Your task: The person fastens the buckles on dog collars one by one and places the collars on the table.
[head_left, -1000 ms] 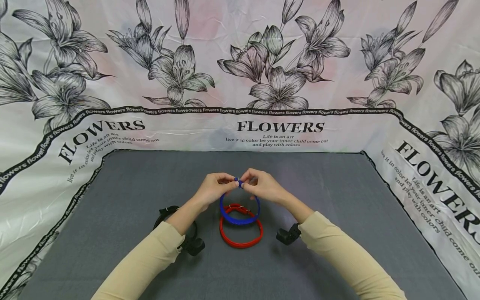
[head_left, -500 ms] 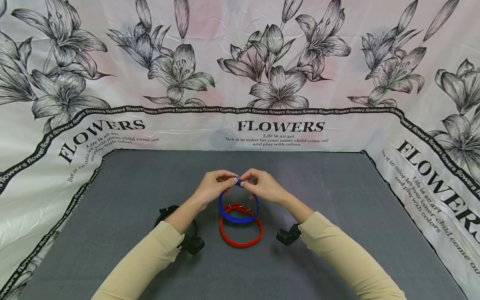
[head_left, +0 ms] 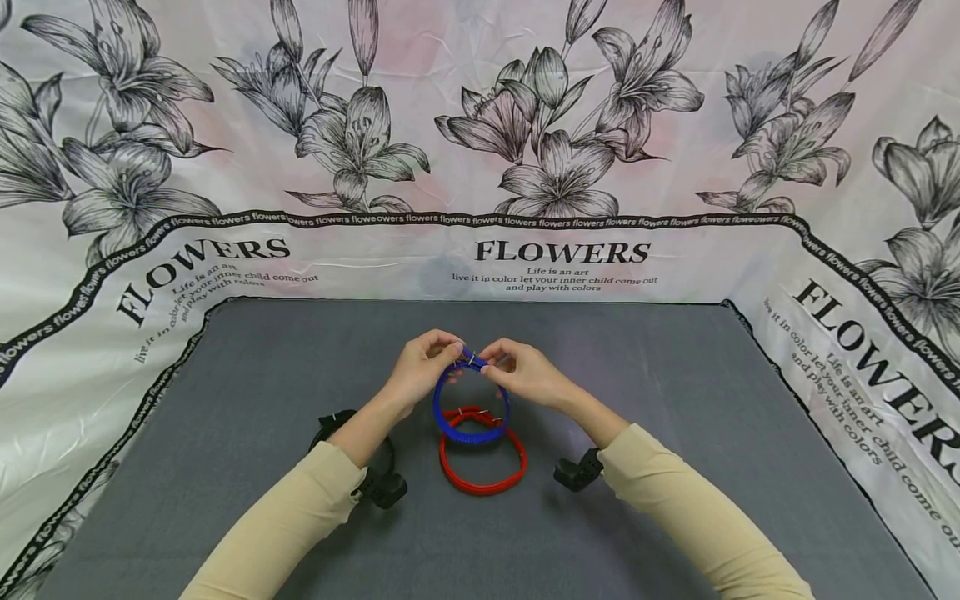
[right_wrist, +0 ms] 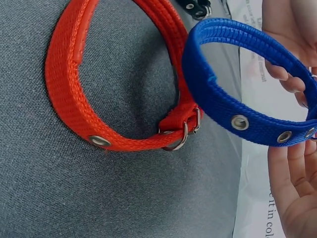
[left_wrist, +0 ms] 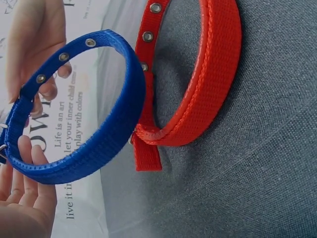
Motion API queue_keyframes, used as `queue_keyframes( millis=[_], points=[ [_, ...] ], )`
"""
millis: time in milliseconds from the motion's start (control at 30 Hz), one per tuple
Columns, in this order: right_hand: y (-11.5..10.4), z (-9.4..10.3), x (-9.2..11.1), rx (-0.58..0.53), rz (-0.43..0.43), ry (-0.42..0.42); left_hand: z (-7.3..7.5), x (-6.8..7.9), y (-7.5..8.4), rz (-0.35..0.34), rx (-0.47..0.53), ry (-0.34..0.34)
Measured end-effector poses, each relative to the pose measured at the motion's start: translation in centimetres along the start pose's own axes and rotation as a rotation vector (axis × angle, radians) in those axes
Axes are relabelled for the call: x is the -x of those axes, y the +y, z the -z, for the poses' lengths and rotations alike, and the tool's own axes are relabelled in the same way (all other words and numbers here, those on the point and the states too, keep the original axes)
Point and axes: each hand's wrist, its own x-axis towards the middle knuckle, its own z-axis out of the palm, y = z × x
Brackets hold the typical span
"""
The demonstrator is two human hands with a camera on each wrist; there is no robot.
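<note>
A blue dog collar (head_left: pixel 471 437) is held up in a closed loop, its metal buckle at the top between the two hands. My left hand (head_left: pixel 415 372) pinches it on the left of the buckle; my right hand (head_left: pixel 531 375) pinches the strap on the right. Metal eyelets line the strap in both wrist views. Below and partly behind it, a red dog collar (head_left: pixel 482 489) lies buckled in a loop on the grey cloth. In the right wrist view the red collar's buckle and D-ring show. Fingertips partly hide the blue buckle.
A black collar (head_left: pixel 327 427) lies left on the grey tabletop (head_left: pixel 637 358), partly hidden beneath the left forearm. Flower-printed sheeting (head_left: pixel 397 258) rises behind the table and along both sides. Black cameras sit at both wrists.
My left hand has shifted slightly left and up, apart from the right, so the blue collar's buckle shows between them. The loop has tilted and moved a little left. The red collar stays put.
</note>
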Motion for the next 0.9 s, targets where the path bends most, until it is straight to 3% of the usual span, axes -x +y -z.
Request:
queue_keyframes(
  millis=[333,900],
  points=[
    [0.39,0.02,-0.09,0.007,-0.004,0.018,0.11,0.00,0.28,0.025,0.112,0.033],
    [-0.28,0.04,-0.31,0.112,0.030,0.063,-0.40,0.05,0.37,0.070,0.081,-0.042]
  ],
)
